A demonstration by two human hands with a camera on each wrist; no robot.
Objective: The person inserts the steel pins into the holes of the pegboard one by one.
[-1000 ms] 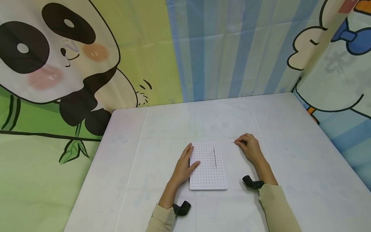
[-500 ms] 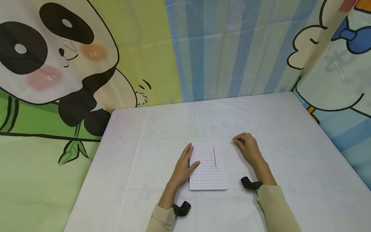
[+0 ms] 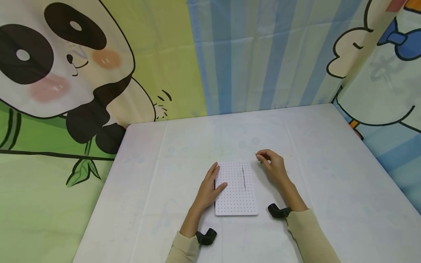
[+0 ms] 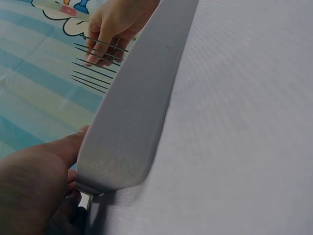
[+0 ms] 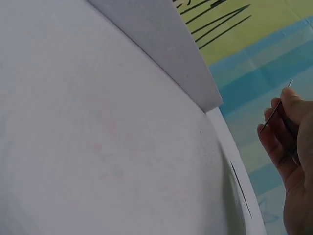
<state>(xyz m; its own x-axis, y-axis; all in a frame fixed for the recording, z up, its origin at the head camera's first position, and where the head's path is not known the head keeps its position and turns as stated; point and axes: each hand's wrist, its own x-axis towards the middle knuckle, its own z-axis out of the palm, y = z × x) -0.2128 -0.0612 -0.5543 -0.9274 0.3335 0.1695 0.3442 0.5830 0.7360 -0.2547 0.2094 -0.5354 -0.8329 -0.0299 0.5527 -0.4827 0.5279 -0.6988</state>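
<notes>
Head: right hand [image 3: 274,164] pinches thin pin [image 3: 258,156].

pin [image 3: 257,155]: so thin in the head view that only a tiny tip shows past the right hand [image 3: 272,165]; the fingers hide the rest.
right hand, wrist view: cut off by the right edge and the bottom edge.
left hand [image 4: 34,188]: in its wrist view it is cut off by the left and bottom edges, and the board [image 4: 134,105] hides the fingers.
board holes: too small to count from the head view.
pins in board [image 3: 243,178]: they look like one dark line; how many cannot be told.
</notes>
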